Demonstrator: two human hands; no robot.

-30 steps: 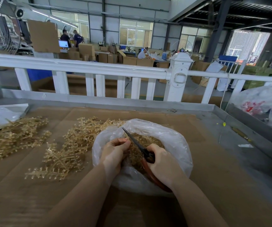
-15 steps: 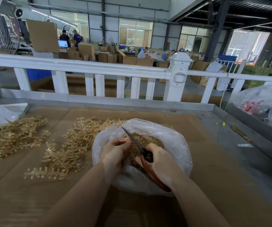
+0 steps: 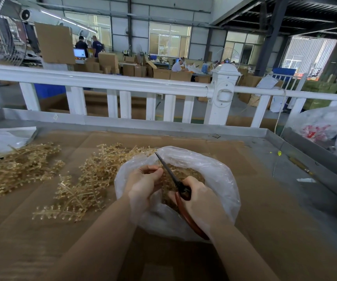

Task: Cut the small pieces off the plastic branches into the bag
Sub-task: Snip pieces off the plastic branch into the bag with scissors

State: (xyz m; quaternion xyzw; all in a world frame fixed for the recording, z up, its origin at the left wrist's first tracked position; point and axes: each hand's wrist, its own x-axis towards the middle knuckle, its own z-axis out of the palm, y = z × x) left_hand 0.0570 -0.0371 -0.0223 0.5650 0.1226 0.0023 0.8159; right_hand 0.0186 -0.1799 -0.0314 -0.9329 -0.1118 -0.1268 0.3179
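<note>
Barely anything's shifted: scissors (image 3: 176, 180) stay in the right hand (image 3: 201, 196), left hand (image 3: 143, 184) still pinching a branch over the bag (image 3: 214, 179), center frame. Plastic branches (image 3: 86, 183) piled left.

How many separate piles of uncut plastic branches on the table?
2. One pile lies at the far left; the other pile sits just left of the bag, with its far end behind the bag's rim, so more may be hidden there.
</note>
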